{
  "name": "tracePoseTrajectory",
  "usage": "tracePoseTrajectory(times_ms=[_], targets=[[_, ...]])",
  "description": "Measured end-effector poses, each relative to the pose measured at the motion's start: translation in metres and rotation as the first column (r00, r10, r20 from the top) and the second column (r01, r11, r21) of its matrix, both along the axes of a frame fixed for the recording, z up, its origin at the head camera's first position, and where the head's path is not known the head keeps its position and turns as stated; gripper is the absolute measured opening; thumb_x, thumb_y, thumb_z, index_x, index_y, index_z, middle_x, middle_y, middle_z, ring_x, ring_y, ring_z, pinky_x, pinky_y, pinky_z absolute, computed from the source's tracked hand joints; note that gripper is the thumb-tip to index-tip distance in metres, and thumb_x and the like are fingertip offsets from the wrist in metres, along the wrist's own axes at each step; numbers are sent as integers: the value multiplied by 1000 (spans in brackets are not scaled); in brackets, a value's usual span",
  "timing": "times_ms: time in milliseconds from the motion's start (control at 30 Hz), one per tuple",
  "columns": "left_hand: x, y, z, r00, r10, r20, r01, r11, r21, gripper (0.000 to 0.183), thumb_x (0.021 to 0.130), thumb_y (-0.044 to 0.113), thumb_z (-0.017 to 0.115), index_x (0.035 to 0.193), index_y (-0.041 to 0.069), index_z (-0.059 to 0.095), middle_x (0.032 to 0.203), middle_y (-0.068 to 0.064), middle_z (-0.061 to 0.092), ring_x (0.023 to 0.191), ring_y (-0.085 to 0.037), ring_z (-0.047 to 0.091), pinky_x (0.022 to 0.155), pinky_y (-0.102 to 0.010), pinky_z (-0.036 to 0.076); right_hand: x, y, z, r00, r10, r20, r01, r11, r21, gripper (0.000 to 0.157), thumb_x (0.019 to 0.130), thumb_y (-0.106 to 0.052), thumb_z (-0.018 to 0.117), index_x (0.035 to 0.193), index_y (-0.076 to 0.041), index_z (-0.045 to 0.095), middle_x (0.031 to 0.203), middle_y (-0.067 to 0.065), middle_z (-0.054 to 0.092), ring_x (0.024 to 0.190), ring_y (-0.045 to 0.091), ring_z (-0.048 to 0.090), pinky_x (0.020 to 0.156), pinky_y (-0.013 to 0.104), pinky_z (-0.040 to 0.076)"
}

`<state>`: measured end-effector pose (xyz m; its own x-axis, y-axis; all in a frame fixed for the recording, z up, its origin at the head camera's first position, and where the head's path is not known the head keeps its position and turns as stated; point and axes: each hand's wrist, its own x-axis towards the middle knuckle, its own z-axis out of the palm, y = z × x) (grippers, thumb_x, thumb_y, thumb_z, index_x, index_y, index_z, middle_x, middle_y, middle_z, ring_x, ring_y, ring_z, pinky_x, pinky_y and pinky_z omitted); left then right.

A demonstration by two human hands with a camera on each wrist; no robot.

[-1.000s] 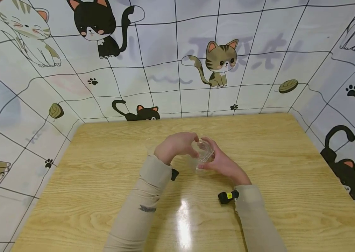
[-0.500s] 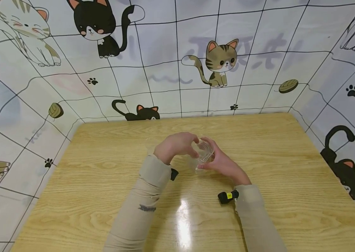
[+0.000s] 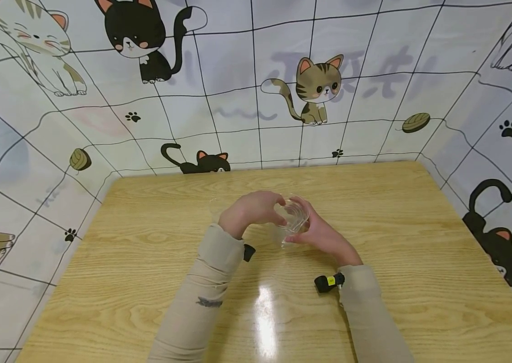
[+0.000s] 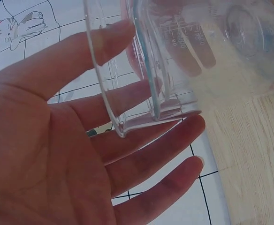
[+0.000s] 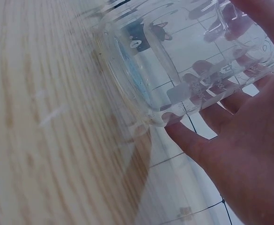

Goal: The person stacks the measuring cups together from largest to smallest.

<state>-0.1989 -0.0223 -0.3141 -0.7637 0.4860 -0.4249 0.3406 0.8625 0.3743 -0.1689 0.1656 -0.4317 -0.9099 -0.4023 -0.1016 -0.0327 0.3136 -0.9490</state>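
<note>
A clear measuring cup (image 3: 297, 218) with printed graduation marks is held above the middle of the table, tilted on its side. My right hand (image 3: 321, 234) grips its body; in the right wrist view its fingers spread behind the clear wall. My left hand (image 3: 256, 212) is at the mouth, thumb and index finger curled at the rim (image 4: 104, 84) in the left wrist view, the other fingers stretched beneath. Several clear edges overlap inside, one bluish; whether a second cup is nested there I cannot tell.
Another transparent object (image 3: 217, 205) stands on the wooden table (image 3: 169, 262) behind my left wrist, partly hidden, its kind unclear. A cat-patterned cloth (image 3: 237, 101) closes off the back and both sides. Small black cameras (image 3: 328, 283) sit at both wrists.
My left wrist and forearm have shifted very slightly left. The right hand and the measuring cup stay nearly where they were.
</note>
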Motion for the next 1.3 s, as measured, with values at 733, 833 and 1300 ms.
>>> tracePoseTrajectory(times_ms=[733, 833, 1300], targets=[[4, 2, -3, 995, 11, -98, -14, 999, -32, 51, 83, 42, 65, 127, 20, 56, 129, 5, 56, 113, -17, 54, 90, -40, 45, 2, 1, 6, 1000, 9, 16, -8, 999, -41, 97, 71, -26, 80, 141, -43, 15, 151, -3, 16, 133, 27, 31, 104, 53, 29], [5, 1, -3, 995, 14, -100, -17, 999, -29, 51, 82, 42, 65, 127, 20, 56, 128, 5, 56, 112, -17, 54, 90, -40, 46, 1, 2, 2, 1000, 9, 9, -9, 999, -37, 97, 71, -27, 79, 141, -45, 14, 150, -4, 17, 132, 27, 33, 103, 52, 31], [7, 1, -7, 988, 31, -152, -32, 999, -5, 50, 83, 42, 64, 126, 18, 57, 126, 4, 58, 111, -16, 56, 88, -36, 47, 0, 1, 0, 1000, -9, -14, 9, 1000, -1, 96, 70, -33, 80, 140, -47, 15, 151, -6, 14, 134, 28, 28, 103, 58, 27]])
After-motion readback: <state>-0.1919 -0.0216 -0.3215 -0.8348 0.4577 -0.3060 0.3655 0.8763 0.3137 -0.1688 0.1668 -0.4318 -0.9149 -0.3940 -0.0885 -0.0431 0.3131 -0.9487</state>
